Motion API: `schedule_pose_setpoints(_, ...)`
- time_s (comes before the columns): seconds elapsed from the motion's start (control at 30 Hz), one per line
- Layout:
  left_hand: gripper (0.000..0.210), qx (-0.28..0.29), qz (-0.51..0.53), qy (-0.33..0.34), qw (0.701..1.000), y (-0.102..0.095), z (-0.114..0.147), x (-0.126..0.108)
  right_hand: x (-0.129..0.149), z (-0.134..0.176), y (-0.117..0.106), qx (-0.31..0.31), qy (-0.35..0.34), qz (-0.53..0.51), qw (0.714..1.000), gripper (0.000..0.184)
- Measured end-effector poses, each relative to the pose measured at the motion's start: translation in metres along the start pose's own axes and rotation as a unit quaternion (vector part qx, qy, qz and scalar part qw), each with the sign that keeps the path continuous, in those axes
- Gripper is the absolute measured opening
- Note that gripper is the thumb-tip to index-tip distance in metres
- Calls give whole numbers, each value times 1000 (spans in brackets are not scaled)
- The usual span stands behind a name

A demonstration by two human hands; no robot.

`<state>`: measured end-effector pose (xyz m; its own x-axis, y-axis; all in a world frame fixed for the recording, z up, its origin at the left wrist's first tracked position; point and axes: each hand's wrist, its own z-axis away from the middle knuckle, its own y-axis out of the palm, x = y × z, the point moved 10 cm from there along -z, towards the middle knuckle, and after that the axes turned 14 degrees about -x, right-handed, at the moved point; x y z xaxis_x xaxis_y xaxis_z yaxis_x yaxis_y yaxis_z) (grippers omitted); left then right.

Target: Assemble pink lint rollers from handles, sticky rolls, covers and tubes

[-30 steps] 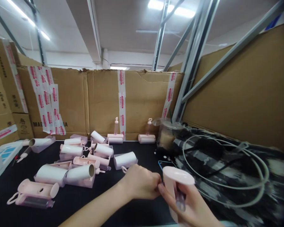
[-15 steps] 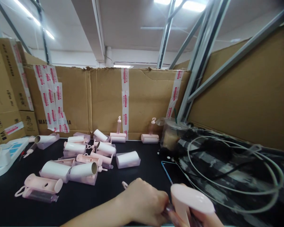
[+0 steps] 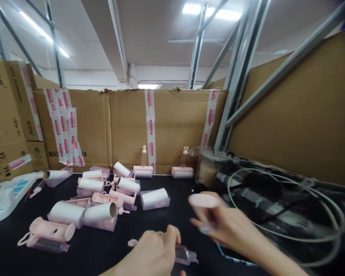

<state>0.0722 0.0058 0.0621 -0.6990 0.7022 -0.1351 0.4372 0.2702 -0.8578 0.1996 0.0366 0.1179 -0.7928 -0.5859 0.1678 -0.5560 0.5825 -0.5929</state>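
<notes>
My left hand [image 3: 152, 249] is low in the middle of the view, its fingers wrapped round a small clear bottle [image 3: 186, 254]. The bottle's transparent end sticks out to the right of my fingers, and a pale pink piece shows at their left. To the right, my right hand [image 3: 228, 222] grips a pale pink cylindrical holder [image 3: 202, 201], its round end turned upward. Motion blurs this hand, and its palm side is hidden. A gap lies between my two hands. Under my right wrist, the blue edge of a phone [image 3: 235, 260] shows.
White rolls [image 3: 154, 198] in clear trays and pink holders [image 3: 52, 229] cover the left and middle of the black table. Two assembled holders [image 3: 182, 171] stand at the cardboard wall [image 3: 175, 126]. A drink cup [image 3: 209, 168] and coiled white cable [image 3: 299, 239] are at right.
My hands have moved apart. The right has lifted up and forward with the pink holder; the left has shifted slightly left and down with the bottle, whose clear end now shows.
</notes>
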Motion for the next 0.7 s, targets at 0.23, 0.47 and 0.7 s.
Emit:
schedule_pose_setpoints(0.23,15,6,-112,136,984,37,20,-5,57,-20,131,205,-209,113,949,19)
schedule_pose_setpoints(0.47,33,-83,-115,137,980,23,16,2,47,-18,122,207,-250,74,943,26)
schedule_pose_setpoints(0.7,59,-70,-72,-144,985,62,14,53,7,-64,133,212,-165,41,962,66)
